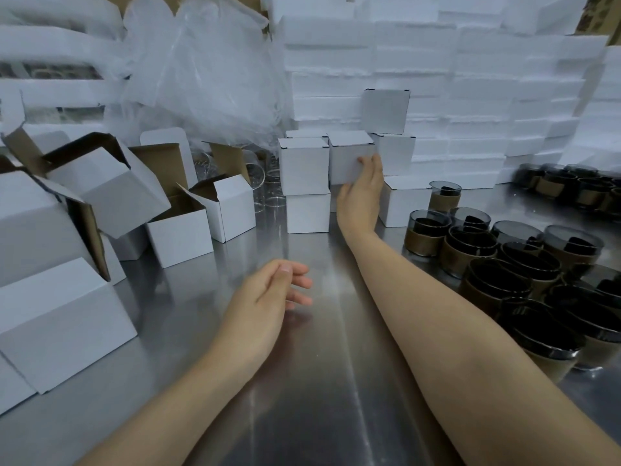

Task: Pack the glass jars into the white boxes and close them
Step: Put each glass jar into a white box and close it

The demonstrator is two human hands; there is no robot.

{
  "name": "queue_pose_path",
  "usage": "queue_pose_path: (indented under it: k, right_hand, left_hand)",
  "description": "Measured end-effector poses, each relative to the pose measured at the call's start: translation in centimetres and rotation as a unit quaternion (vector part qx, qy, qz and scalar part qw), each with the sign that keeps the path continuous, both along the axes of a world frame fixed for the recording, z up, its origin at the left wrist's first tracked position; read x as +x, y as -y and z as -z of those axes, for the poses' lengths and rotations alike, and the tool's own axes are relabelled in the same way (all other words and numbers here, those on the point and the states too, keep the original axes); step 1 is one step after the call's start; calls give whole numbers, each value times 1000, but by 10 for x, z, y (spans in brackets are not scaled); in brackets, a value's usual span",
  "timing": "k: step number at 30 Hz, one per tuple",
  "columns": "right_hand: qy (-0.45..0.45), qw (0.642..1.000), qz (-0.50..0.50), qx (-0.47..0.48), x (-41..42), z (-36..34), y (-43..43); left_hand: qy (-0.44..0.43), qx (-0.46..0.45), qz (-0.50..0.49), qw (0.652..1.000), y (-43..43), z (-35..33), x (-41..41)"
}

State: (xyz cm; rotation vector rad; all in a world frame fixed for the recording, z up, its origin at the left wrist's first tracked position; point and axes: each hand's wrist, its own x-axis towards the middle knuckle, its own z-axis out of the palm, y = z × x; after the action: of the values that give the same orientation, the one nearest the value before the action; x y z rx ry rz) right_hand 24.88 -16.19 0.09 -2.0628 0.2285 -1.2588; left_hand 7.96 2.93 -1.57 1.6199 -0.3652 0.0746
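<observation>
At a steel table (309, 381), the right hand (361, 196) grips a closed white box (349, 159) far ahead among stacked boxes, the left hand (268, 294) hovers loosely open and empty, and dark glass jars (524, 274) cluster nearest the right arm

Your right hand (361, 193) covered the lower right corner of the closed white cardboard box (349, 159), so its footing could not be confirmed. Dark smoked-glass jars with tan sleeves (524, 264) ran off the right edge. Clear glass jars (265, 193) behind the open white cartons (201, 216) were mostly hidden.
</observation>
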Motion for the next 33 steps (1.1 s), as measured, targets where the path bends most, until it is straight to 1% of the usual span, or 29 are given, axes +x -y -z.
queue_pose_path:
  k: [3, 5, 8, 12, 14, 17, 19, 20, 23, 24, 26, 33]
  right_hand:
    - [-32, 998, 23, -43, -2, -1, -2]
    - [-44, 998, 15, -41, -4, -3, -4]
    - [-27, 999, -4, -37, -6, -3, -7]
    - [-79, 991, 1, -104, -4, -1, -7]
    - [-72, 994, -1, -88, -2, -1, -8]
    - [-36, 998, -29, -31, 0, -2, -5]
    - [-30, 998, -39, -31, 2, -2, -2]
    - [-39, 998, -28, -47, 2, -2, -2]
    - [-81, 987, 49, -127, 6, -2, 0]
    - [-87, 984, 66, -140, 8, -2, 1]
    - [-86, 985, 72, -133, 13, -3, 2]
    - [-13, 996, 45, -77, 22, -2, 7]
  left_hand:
    - [-2, -2, 1, 1000, 1, 0, 0]
    - [-7, -6, 2, 1000, 1, -1, 0]
    - [-6, -3, 2, 1000, 1, -1, -1]
    - [-2, 6, 2, 1000, 1, -1, -1]
    - [-2, 8, 3, 1000, 1, -1, -1]
    - [-2, 15, 2, 1000, 0, 1, 0]
    - [-5, 18, 2, 1000, 0, 2, 0]
    - [-4, 19, 2, 1000, 0, 2, 0]
    - [0, 20, 5, 1000, 0, 1, -1]
    - [1, 19, 6, 1000, 0, 1, -2]
    - [2, 13, 5, 1000, 0, 1, -1]
    - [13, 12, 7, 1000, 0, 4, 1]
